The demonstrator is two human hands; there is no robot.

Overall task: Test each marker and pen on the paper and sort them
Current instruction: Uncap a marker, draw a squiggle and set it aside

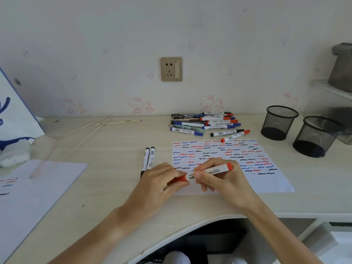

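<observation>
A white whiteboard marker with red cap and red end (209, 172) lies nearly level above the near edge of a white paper sheet covered in red, blue and black squiggles (266, 180). Two black-capped white markers (148, 159) lie side by side left of the sheet. A mixed heap of markers and pens (203, 122) sits behind it, with two mesh black pen cups (297, 128) to the right.

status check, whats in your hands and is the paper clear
Both hands on red marker: left hand at its cap end, right hand on barrel. Over the scribbled test paper. Nothing blocking; two black markers lie left of it.
</observation>
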